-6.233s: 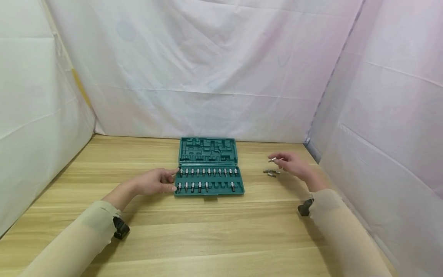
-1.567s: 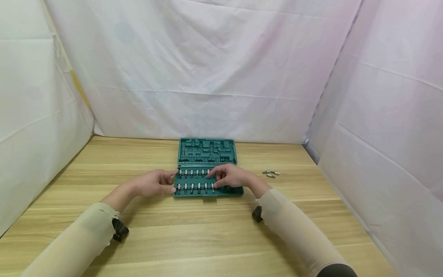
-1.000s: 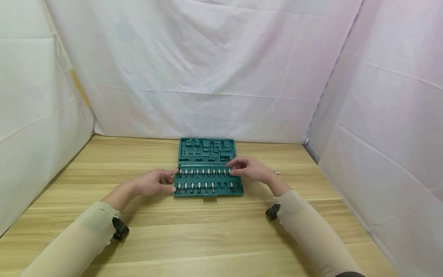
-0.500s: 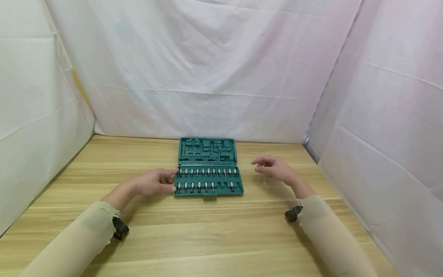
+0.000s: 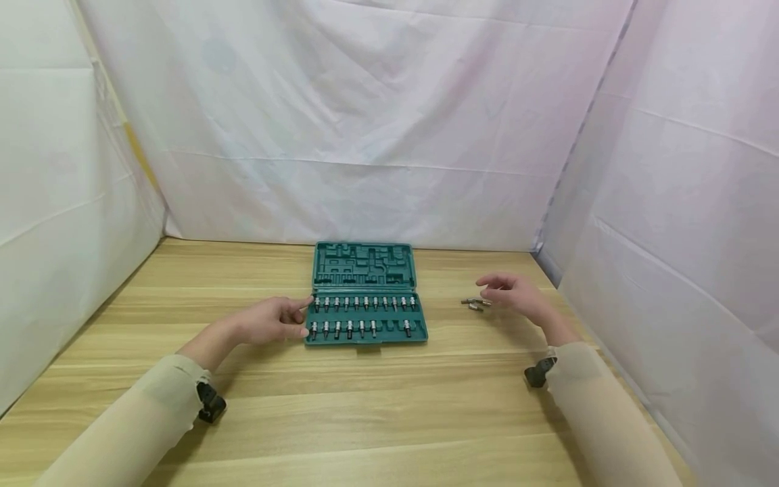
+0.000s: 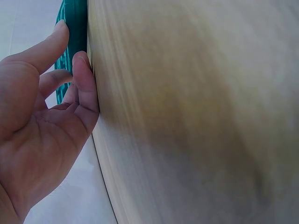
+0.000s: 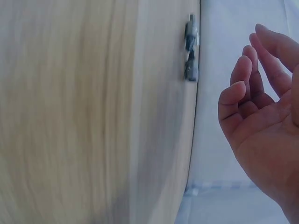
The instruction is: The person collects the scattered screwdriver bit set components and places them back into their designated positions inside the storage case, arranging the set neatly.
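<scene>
A green socket case (image 5: 368, 316) lies unfolded on the table, two rows of silver-and-black bit sockets in its near half. Gaps show in the front row, left of its rightmost bit socket (image 5: 407, 329). My left hand (image 5: 268, 320) touches the case's left edge with thumb and fingers; the left wrist view shows the thumb (image 6: 51, 44) against the green rim. To the right, several loose bit sockets (image 5: 476, 306) lie in a small pile. My right hand (image 5: 517, 297) hovers just above and beside them, fingers loosely bent, holding nothing in the right wrist view.
The case's moulded lid (image 5: 365, 264) lies back toward the white rear curtain (image 5: 365, 122). White cloth also hangs at both sides. Black wrist cameras (image 5: 211, 402) sit under both sleeves. Wood-grain tabletop (image 5: 365, 412) stretches in front of the case.
A bit socket earlier pinched in my right hand now sits in the front row. That hand has since moved right, from the case back to the loose pile. My left hand stays put.
</scene>
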A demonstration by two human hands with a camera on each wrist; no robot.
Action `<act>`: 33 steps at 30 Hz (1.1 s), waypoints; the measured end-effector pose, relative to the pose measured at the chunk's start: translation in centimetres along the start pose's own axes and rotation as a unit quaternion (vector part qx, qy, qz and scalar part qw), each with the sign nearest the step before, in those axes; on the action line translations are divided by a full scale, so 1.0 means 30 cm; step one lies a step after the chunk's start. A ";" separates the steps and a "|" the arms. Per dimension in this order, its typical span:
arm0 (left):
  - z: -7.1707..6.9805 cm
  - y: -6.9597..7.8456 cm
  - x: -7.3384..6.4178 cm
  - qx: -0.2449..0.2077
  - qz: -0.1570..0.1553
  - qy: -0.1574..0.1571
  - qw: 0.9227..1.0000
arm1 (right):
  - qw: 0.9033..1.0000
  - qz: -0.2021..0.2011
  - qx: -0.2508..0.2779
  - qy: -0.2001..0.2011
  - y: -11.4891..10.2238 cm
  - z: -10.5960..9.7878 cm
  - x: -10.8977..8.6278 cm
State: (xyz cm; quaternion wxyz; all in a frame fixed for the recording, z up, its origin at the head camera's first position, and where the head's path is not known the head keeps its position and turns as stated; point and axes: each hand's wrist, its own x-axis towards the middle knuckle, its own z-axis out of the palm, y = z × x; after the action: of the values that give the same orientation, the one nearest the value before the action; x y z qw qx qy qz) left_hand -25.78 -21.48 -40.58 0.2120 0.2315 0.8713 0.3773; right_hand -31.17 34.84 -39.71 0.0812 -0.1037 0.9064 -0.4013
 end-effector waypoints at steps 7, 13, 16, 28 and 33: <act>0.001 -0.001 -0.003 -0.005 0.001 0.001 1.000 | 0.999 0.004 -0.028 -0.033 0.043 -0.033 -0.004; 0.000 -0.004 -0.002 -0.005 0.005 -0.002 1.000 | 0.998 0.026 -0.025 -0.055 0.062 -0.040 -0.004; 0.000 -0.006 0.000 -0.007 0.005 -0.004 1.000 | 0.997 0.038 -0.027 -0.062 0.068 -0.040 -0.002; 0.000 -0.004 0.001 -0.009 0.004 -0.005 1.000 | 0.994 0.063 -0.044 -0.071 0.078 -0.034 0.015; 0.001 -0.008 0.003 -0.007 0.007 -0.006 1.000 | 0.994 0.063 -0.054 -0.067 0.088 -0.026 0.031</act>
State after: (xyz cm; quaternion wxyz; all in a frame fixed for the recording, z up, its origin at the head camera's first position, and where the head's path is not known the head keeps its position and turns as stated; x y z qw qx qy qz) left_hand -25.89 -21.57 -40.78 0.2159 0.2388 0.8657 0.3833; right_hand -32.58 36.88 -41.23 0.1612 -0.0775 0.9239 -0.3382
